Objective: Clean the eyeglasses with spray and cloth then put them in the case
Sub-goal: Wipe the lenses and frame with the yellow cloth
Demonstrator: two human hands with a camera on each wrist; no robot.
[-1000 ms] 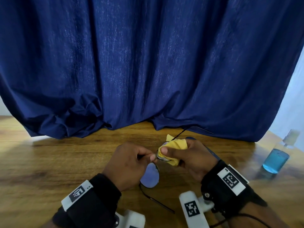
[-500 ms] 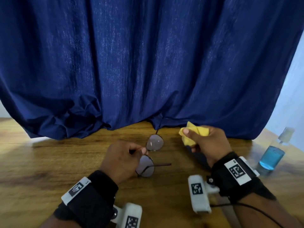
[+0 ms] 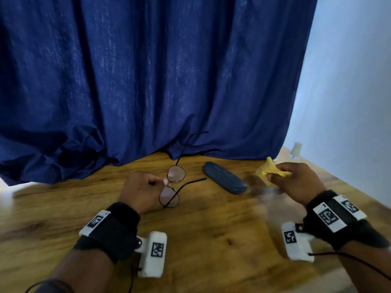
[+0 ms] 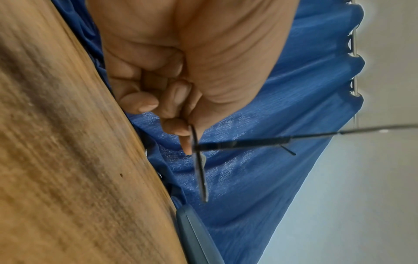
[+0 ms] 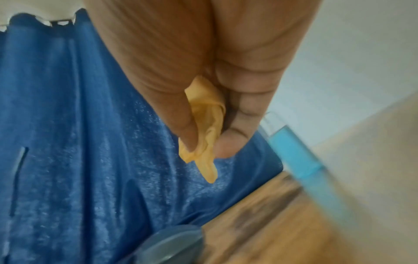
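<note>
The left hand point(image 3: 141, 190) pinches the thin dark wire-framed eyeglasses point(image 3: 173, 187) at the bridge, between the two round lenses, holding them just above the brown wooden table point(image 3: 211, 240), both temple arms unfolded, one pointing up toward the deep blue curtain point(image 3: 148, 81). Off to the right, the right hand point(image 3: 296, 182) clutches a crumpled yellow cloth point(image 3: 269, 169) (its edges blurred). Between the hands a closed dark blue oblong glasses case point(image 3: 224, 180) lies on the wood. A white spray-bottle top point(image 3: 296, 149) peeks past the curtain's edge.
</note>
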